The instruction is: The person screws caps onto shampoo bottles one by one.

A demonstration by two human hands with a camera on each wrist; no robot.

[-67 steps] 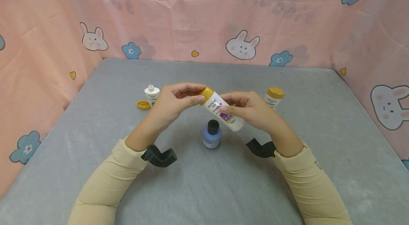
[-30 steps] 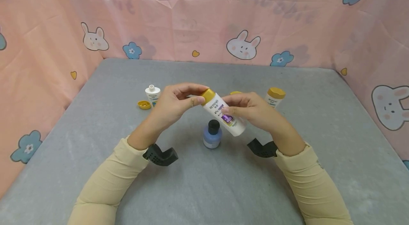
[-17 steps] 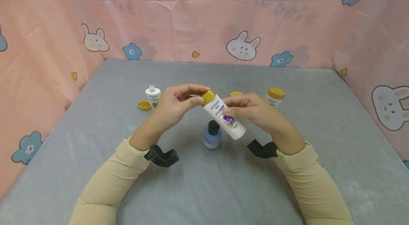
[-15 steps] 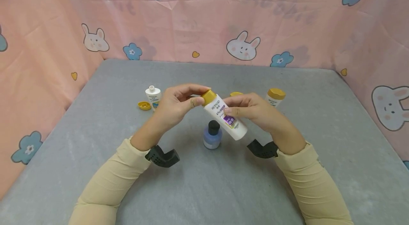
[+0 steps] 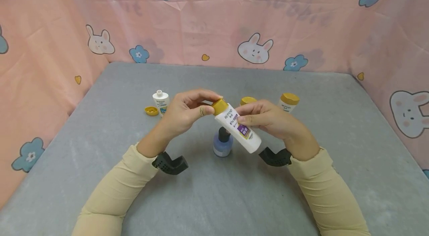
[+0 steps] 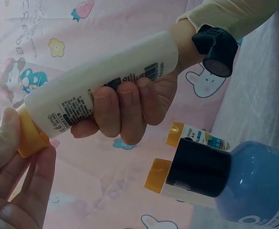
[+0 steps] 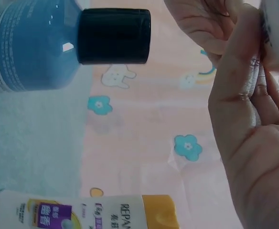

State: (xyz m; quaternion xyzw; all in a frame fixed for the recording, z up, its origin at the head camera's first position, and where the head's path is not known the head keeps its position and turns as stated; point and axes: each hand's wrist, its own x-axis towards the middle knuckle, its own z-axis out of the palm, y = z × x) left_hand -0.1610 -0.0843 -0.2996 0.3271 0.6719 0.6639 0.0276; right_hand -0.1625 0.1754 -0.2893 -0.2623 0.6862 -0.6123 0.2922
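A white shampoo bottle (image 5: 238, 127) with a purple label and gold cap (image 5: 219, 106) is held aslant over the table, cap end up and to the left. My left hand (image 5: 187, 111) pinches the cap between thumb and fingers. Around the bottle's body curls my right hand (image 5: 268, 118), thumb on the label side. In the left wrist view the right fingers (image 6: 107, 112) wrap the barcode side, and the cap (image 6: 31, 131) sits at a slight angle on the bottle's end. Just below stands a blue bottle (image 5: 222, 147) with a black cap, partly overlapped by the held bottle.
At the left stand an uncapped white bottle (image 5: 162, 102) and, beside it, a loose gold cap (image 5: 151, 111) on the grey tabletop (image 5: 214, 198). Two gold-capped bottles stand behind the right hand, one mostly hidden (image 5: 248, 100), the other further right (image 5: 289, 101). A pink printed curtain (image 5: 201, 24) encloses the table.
The held bottle has come down a little and tilts more steeply, its base lower. Both hands keep their hold. More of the gold cap behind the right hand shows.
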